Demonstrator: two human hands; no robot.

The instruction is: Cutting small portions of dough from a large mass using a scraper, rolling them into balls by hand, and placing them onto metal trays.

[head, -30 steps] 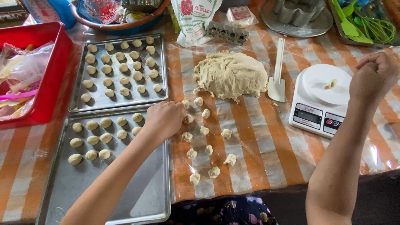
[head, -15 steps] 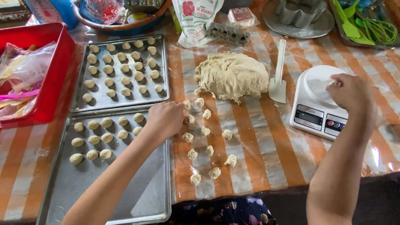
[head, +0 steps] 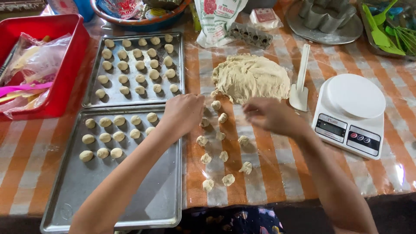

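Observation:
My left hand (head: 182, 113) rests knuckles up at the right rim of the near metal tray (head: 130, 186), which holds several rolled dough balls (head: 104, 136). Its fingers are curled under and hidden. My right hand (head: 271, 115) hovers palm down, fingers closed, just below the big dough mass (head: 251, 78) and above several small rough dough pieces (head: 223, 156) on the plastic-covered striped cloth. It is blurred. The white kitchen scale (head: 351, 112) at the right has a bare platform. A second tray (head: 130, 104) behind is filled with dough balls.
A white scraper (head: 300, 86) lies between the dough mass and the scale. A red bin (head: 65, 65) with plastic bags stands far left. A flour bag (head: 216, 17), metal moulds (head: 325, 17) and green utensils (head: 381, 34) line the back edge.
My right hand went to the scale and then swept left to the dough pieces. The small dough piece that lay on the scale is gone. My left hand stayed put.

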